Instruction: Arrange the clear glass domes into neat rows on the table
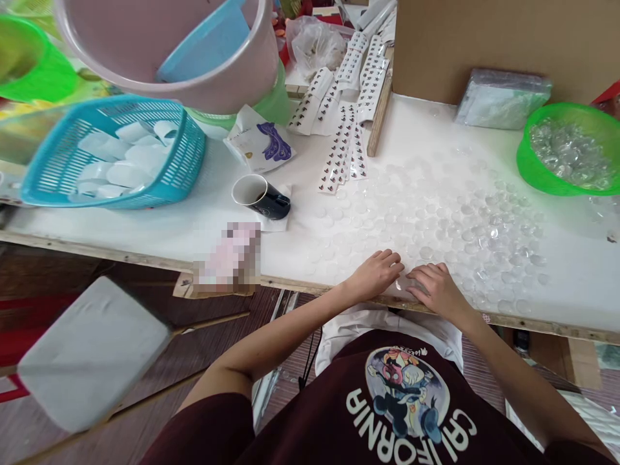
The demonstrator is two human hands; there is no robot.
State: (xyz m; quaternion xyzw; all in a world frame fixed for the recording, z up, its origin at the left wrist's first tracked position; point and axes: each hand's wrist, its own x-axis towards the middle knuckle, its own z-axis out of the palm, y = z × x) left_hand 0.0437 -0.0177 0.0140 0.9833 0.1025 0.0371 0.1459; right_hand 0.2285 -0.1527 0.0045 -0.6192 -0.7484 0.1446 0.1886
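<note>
Right over the table's (281,255) near edge, left hand (376,274) and right hand (436,289) angle inward, fingers curled, a clear piece (402,282) between them, and whether either hand pinches it, I can't tell

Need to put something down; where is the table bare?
The white table is bare between the turquoise basket and the mug, and right of the clear discs, well in front of the right-side green bowl. It is crowded where discs spread from the sticker strips to the left hand and right hand.
</note>
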